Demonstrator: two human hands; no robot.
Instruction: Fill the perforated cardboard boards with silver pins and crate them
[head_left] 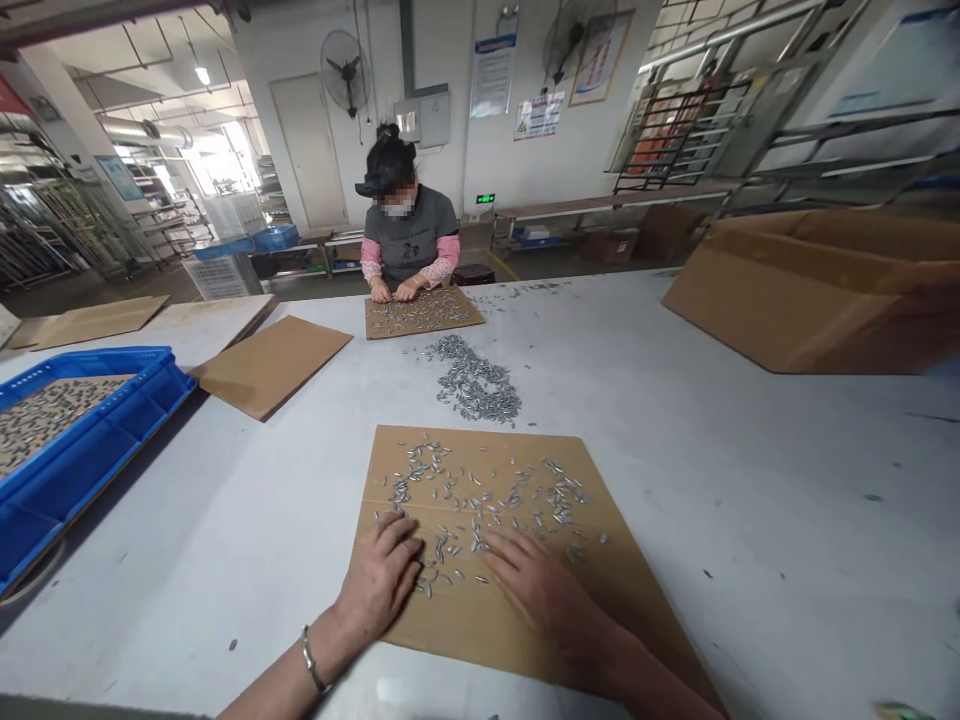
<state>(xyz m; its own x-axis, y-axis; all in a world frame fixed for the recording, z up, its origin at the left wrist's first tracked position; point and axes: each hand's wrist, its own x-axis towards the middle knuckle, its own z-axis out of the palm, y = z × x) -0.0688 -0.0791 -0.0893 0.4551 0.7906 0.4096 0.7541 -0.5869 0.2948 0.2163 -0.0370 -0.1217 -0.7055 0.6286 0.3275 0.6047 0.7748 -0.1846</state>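
Note:
A flat cardboard sheet (pixel 480 620) lies on the white table in front of me, with many small silvery metal pieces (pixel 562 495) scattered over its far half. My left hand (pixel 382 570) rests at the sheet's left edge, fingers bent a little and apart, beside some of the pieces. Over the middle of the sheet my right hand (pixel 536 580) lies low with its fingers stretched out, the tips touching or nearly touching a small cluster. Neither hand visibly holds a piece, though the undersides of the fingers are hidden.
Beyond the sheet is a loose heap of metal pieces (pixel 480 385). Across the table, a person (pixel 412 240) handles pieces on another cardboard sheet (pixel 472 318). At left stand a blue crate (pixel 165 375) and a bare cardboard sheet (pixel 274 365); at right, a large cardboard box (pixel 795 310).

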